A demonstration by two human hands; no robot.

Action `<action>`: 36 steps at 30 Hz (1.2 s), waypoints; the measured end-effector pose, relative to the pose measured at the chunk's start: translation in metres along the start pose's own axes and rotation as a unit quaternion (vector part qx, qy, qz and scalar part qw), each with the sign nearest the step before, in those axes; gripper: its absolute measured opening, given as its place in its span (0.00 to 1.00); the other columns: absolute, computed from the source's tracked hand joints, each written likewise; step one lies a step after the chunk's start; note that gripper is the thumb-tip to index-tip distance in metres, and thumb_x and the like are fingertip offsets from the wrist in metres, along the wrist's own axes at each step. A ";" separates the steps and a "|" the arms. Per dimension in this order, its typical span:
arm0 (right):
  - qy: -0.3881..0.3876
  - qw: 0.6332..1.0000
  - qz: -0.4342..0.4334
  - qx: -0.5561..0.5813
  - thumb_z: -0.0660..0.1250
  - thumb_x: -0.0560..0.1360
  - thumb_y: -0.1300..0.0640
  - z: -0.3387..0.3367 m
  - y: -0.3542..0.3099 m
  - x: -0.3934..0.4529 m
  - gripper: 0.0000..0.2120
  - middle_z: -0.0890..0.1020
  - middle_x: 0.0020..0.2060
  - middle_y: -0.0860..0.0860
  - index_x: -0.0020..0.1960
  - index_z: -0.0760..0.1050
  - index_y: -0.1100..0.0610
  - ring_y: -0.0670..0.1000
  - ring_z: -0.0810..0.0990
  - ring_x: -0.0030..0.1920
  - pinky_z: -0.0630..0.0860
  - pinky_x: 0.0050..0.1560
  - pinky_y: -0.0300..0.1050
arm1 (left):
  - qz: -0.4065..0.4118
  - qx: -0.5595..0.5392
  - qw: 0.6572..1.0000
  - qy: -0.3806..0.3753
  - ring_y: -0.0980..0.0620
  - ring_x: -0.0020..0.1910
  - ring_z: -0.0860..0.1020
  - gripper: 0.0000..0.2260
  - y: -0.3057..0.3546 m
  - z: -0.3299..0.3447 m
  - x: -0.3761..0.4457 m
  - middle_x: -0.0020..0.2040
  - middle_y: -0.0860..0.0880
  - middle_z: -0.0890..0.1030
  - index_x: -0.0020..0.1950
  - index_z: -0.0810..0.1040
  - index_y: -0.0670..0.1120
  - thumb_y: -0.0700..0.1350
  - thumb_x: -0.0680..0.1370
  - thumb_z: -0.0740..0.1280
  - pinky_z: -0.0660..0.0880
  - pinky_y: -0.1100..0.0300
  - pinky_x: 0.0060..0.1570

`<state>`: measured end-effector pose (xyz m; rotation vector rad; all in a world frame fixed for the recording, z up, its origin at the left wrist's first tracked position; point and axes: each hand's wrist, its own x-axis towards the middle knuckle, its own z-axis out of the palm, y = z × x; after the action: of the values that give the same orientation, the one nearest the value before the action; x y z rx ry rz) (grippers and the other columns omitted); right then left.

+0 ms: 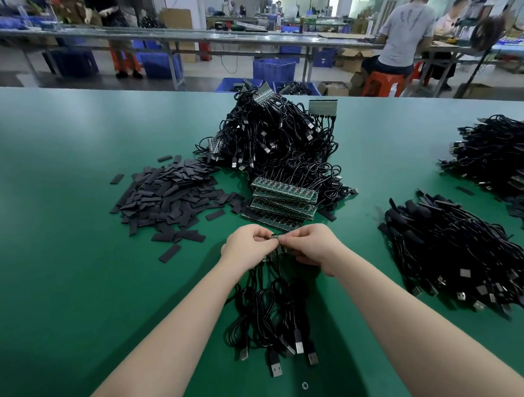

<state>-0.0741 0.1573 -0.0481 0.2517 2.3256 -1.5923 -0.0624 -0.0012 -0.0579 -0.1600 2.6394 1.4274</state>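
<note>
Pinching a short strip of small circuit boards point(275, 236) from both ends: left hand point(246, 246) curled round the left end, right hand point(311, 247) curled round the right, thumbs and fingertips clamped on the board edge. Held just above the green table point(62, 205), close in front of the body, probably so as to flex the strip and snap single boards apart. Trailing from the strip toward the near edge, a bunch of black USB cables point(267, 311), left lying on the table, likely to keep their weight off the boards while working. Fanned out at the near end, the USB plugs point(298, 344). Just beyond the hands, within easy reach, a stack of green board strips point(284, 197), resting against the big heap of cabled boards point(276, 138). Left of that, a loose pile of flat black sleeve pieces point(165, 195), seemingly kept handy for slipping over each separated board. Well apart on the right, a laid-out bundle of cables point(452, 251) with dark sleeves at the far ends, judged to be the finished side and so kept away from the raw stock. Farther right, another dark heap point(497, 154), too small to sort out.
</note>
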 end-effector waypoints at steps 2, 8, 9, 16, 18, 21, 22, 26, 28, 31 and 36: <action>0.005 0.999 -0.024 0.026 0.75 0.74 0.55 0.001 0.004 -0.002 0.08 0.81 0.33 0.48 0.38 0.80 0.52 0.45 0.78 0.35 0.76 0.32 0.34 | -0.005 -0.025 1.000 0.001 0.54 0.51 0.81 0.06 0.000 0.002 -0.002 0.45 0.57 0.84 0.44 0.78 0.57 0.53 0.69 0.72 0.74 0.50 0.61; 0.017 0.996 -0.048 0.076 0.76 0.72 0.55 0.000 0.011 -0.005 0.05 0.83 0.32 0.47 0.39 0.82 0.52 0.44 0.81 0.35 0.78 0.36 0.37 | -0.011 -0.046 0.999 0.006 0.53 0.49 0.82 0.09 0.000 0.005 -0.004 0.42 0.56 0.85 0.41 0.82 0.54 0.56 0.66 0.73 0.75 0.51 0.59; 0.023 0.996 -0.057 0.071 0.77 0.72 0.55 0.001 0.012 -0.005 0.05 0.83 0.32 0.47 0.39 0.82 0.52 0.45 0.81 0.34 0.79 0.37 0.38 | -0.012 -0.055 0.998 0.006 0.53 0.49 0.82 0.11 0.001 0.006 -0.005 0.42 0.55 0.85 0.41 0.82 0.54 0.57 0.64 0.71 0.75 0.50 0.59; 0.056 0.989 -0.088 0.101 0.78 0.71 0.56 0.006 0.017 -0.008 0.06 0.84 0.32 0.49 0.41 0.82 0.55 0.47 0.80 0.33 0.80 0.40 0.41 | -0.005 -0.078 0.997 0.016 0.57 0.50 0.82 0.12 -0.003 0.010 -0.007 0.44 0.55 0.85 0.42 0.82 0.57 0.59 0.63 0.73 0.75 0.51 0.60; 0.058 0.989 -0.088 0.102 0.78 0.70 0.56 0.005 0.019 -0.008 0.06 0.84 0.32 0.49 0.41 0.82 0.54 0.47 0.80 0.32 0.81 0.40 0.40 | -0.011 -0.047 0.998 0.034 0.61 0.47 0.82 0.08 -0.006 0.011 -0.006 0.42 0.59 0.85 0.41 0.81 0.58 0.58 0.67 0.75 0.75 0.55 0.59; 0.065 0.990 -0.092 0.080 0.79 0.70 0.55 0.006 0.019 -0.007 0.06 0.85 0.32 0.48 0.41 0.83 0.54 0.46 0.81 0.32 0.82 0.41 0.41 | -0.012 -0.013 0.998 0.057 0.65 0.46 0.80 0.05 -0.006 0.014 -0.009 0.41 0.61 0.83 0.41 0.80 0.59 0.58 0.70 0.73 0.72 0.64 0.51; 0.073 0.990 -0.095 0.073 0.79 0.70 0.55 0.007 0.019 -0.007 0.05 0.85 0.32 0.48 0.41 0.83 0.54 0.45 0.81 0.32 0.82 0.42 0.42 | -0.008 -0.010 0.998 0.062 0.65 0.46 0.80 0.06 -0.005 0.014 -0.010 0.40 0.61 0.83 0.41 0.80 0.59 0.59 0.70 0.72 0.70 0.65 0.48; 0.098 0.986 -0.109 0.075 0.78 0.70 0.54 0.010 0.020 -0.007 0.05 0.85 0.32 0.47 0.40 0.83 0.51 0.45 0.82 0.33 0.83 0.44 0.45 | 0.000 -0.024 0.997 0.070 0.69 0.43 0.78 0.05 -0.007 0.014 -0.012 0.38 0.61 0.83 0.41 0.81 0.60 0.59 0.70 0.72 0.71 0.63 0.51; 0.093 0.986 -0.105 0.085 0.79 0.70 0.53 0.010 0.021 -0.007 0.05 0.85 0.33 0.48 0.40 0.83 0.52 0.45 0.82 0.34 0.83 0.44 0.45 | 0.004 -0.020 0.997 0.069 0.69 0.43 0.78 0.05 -0.007 0.015 -0.013 0.38 0.62 0.83 0.39 0.80 0.61 0.59 0.70 0.73 0.71 0.63 0.53; 0.090 0.988 -0.101 0.076 0.79 0.69 0.53 0.008 0.021 -0.008 0.05 0.86 0.33 0.48 0.40 0.84 0.52 0.44 0.81 0.33 0.82 0.43 0.44 | 0.009 0.004 0.997 0.073 0.67 0.44 0.79 0.06 -0.007 0.016 -0.012 0.39 0.62 0.83 0.37 0.78 0.62 0.59 0.71 0.73 0.71 0.62 0.54; 0.124 0.984 -0.127 -0.023 0.78 0.70 0.52 0.011 0.018 -0.008 0.07 0.84 0.32 0.45 0.37 0.81 0.49 0.42 0.79 0.33 0.78 0.39 0.36 | 0.001 0.016 0.996 0.089 0.63 0.46 0.80 0.05 -0.008 0.018 -0.011 0.40 0.60 0.84 0.38 0.80 0.59 0.57 0.71 0.73 0.73 0.63 0.50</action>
<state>-0.0594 0.1536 -0.0653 0.1534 2.6734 -1.7046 -0.0486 0.0100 -0.0723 -0.2941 2.8014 1.4340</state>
